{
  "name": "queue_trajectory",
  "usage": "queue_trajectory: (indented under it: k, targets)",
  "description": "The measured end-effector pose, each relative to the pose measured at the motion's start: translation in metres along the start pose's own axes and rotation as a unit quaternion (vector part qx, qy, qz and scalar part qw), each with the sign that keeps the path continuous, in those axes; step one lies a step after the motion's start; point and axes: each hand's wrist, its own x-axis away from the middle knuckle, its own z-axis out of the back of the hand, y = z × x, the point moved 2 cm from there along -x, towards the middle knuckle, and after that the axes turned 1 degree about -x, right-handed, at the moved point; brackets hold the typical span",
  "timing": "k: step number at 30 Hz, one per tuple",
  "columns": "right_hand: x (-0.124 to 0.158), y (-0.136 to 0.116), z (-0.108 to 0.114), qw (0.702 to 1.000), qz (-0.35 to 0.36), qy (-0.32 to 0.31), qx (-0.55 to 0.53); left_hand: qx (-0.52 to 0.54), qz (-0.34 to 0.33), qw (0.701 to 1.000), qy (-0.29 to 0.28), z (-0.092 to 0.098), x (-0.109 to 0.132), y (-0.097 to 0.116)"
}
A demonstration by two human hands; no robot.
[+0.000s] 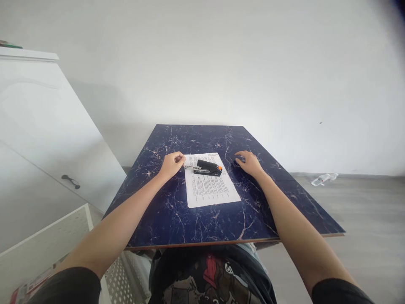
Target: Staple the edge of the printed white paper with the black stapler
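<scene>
A printed white sheet of paper [210,185] lies on a dark blue marbled board [177,211]. Across the sheet's upper part rests a black stapler [207,167] with an orange tip. My left hand [172,163] is at the sheet's top left corner, fingers curled into a pinch at the paper's edge. My right hand [249,162] lies on the board to the right of the sheet, fingers spread and flat, holding nothing.
A white cabinet [41,139] with a dark handle stands at the left. A white perforated panel [47,249] is at the lower left. A crumpled plastic bottle [323,179] lies on the grey floor at the right. A white wall is behind.
</scene>
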Motion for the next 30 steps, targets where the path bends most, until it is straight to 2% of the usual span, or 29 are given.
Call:
queue_trajectory:
  k: [5, 7, 11, 17, 24, 30]
  targets:
    - [0.006, -0.036, 0.010, 0.991, 0.025, -0.004, -0.129, 0.008, 0.026, 1.000, 0.009, 0.000, 0.000, -0.003]
    - [0.009, -0.051, 0.011, 0.982, 0.040, -0.032, -0.184, 0.010, 0.033, 0.999, 0.014, 0.000, 0.000, -0.003]
    - [0.013, -0.071, 0.007, 0.968, 0.082, -0.094, -0.216, 0.021, 0.049, 0.999, 0.009, 0.001, 0.001, -0.002]
    - [0.013, -0.076, -0.003, 0.962, 0.119, -0.122, -0.211, 0.077, 0.084, 0.993, 0.003, -0.003, 0.003, 0.001]
    - [0.013, -0.072, -0.008, 0.960, 0.091, -0.134, -0.227, 0.150, 0.112, 0.982, -0.033, -0.018, 0.013, 0.018]
    - [0.013, -0.072, -0.007, 0.963, 0.071, -0.141, -0.218, 0.183, 0.113, 0.975, -0.056, -0.021, 0.015, 0.025]
